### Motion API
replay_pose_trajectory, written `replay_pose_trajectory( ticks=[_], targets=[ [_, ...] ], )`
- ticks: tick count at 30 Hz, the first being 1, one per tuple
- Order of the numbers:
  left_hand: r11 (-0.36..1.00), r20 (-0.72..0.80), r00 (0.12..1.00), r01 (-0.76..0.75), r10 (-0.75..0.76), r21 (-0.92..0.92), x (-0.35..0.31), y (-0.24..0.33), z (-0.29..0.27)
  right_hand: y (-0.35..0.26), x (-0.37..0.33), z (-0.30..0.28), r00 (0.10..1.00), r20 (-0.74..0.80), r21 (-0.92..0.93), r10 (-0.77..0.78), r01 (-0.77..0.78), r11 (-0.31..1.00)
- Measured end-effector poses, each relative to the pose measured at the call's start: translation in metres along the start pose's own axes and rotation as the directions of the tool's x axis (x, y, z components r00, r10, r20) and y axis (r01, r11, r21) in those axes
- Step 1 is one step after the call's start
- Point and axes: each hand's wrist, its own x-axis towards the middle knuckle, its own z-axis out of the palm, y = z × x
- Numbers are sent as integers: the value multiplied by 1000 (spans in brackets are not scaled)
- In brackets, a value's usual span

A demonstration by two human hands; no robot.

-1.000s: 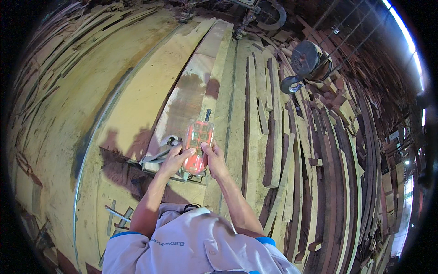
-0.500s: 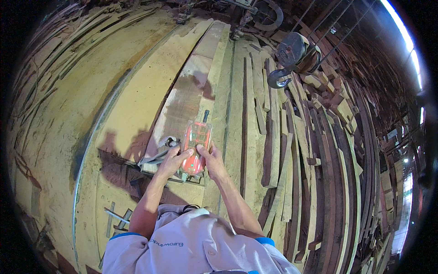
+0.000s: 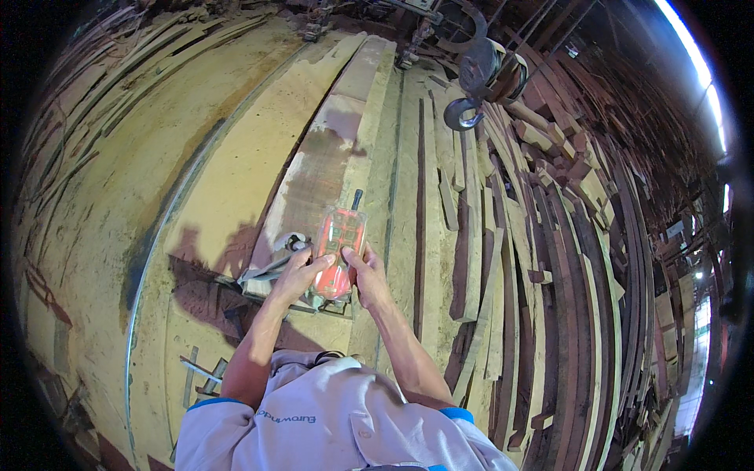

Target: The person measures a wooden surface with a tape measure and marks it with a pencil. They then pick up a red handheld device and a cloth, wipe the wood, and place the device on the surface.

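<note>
An orange-red remote control (image 3: 343,229) in a clear cover, with dark push buttons and a short black antenna, is held between my two hands in front of my chest. My left hand (image 3: 295,275) grips its left side, thumb over the lower face. From the other side my right hand (image 3: 367,276) closes round it, its thumb on the buttons. Beyond, at the upper right, a crane hook (image 3: 463,115) hangs from a dark pulley block (image 3: 481,67) on cables.
Long timber strips (image 3: 542,330) lie stacked on the right, with short wood blocks (image 3: 542,135) behind them. A metal rail (image 3: 161,235) curves along the left floor. Metal bars (image 3: 206,375) lie near my left elbow. Machinery with a wheel (image 3: 459,27) stands at the far end.
The crane hook and its pulley block have moved to the left and slightly up. My hands keep hold of the remote control, with my right thumb shifted slightly.
</note>
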Motion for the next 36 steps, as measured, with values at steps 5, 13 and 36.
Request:
replay_pose_trajectory(
  ticks=[5, 13, 36],
  targets=[
    [999, 9, 999, 39, -39, 3, -1, 1, 0, 3, -2, 0, 987, 80, 94, -142, 135, 986],
    [984, 10, 999, 31, -30, -178, 7, -13, -3, -1, -9, -1, 985, 21, 78, -171, 169, 983],
    [912, -89, 992, -44, 88, 408, 36, -12, -15, 22, -51, -85, 937, -328, 45, -121, 143, 989]
  ],
)
